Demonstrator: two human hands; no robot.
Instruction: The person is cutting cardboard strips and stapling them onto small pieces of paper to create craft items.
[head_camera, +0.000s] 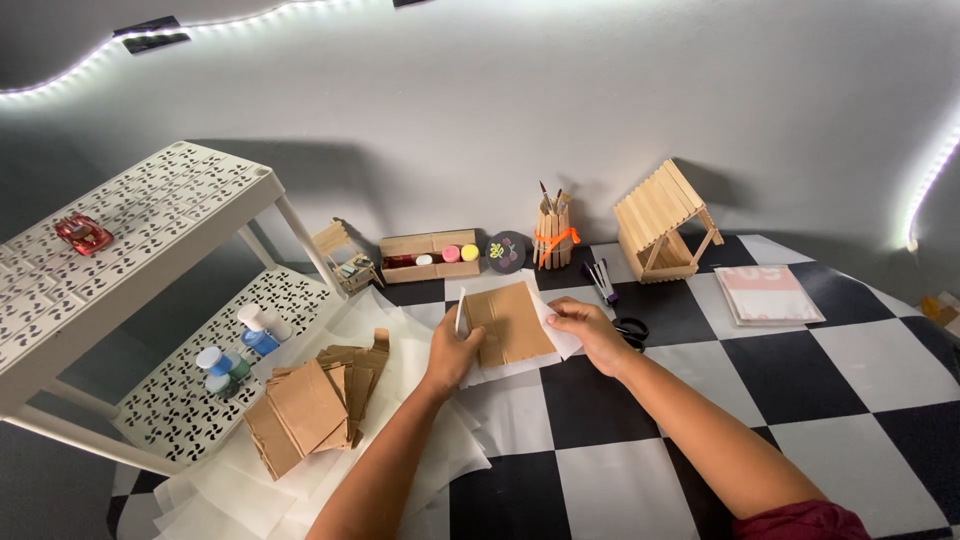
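Two hands grip one brown cardboard panel (512, 322) on white paper (563, 335), near the checkered tabletop's (860, 380) far edge: your left hand (455, 352) pinching its left side, right hand (590, 330) its right. Finished-looking cardboard pieces (305, 410) sit stacked left; this panel remains unattached.

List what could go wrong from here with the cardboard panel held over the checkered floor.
1. Both hands, left hand and right hand, grip the cardboard panel with white paper only by its edges; it might bend or the paper might slip.
2. The scissors lie just beyond the right hand; a knuckle could catch them.
3. The stick house and brush holder stand close behind; a reach might topple them.
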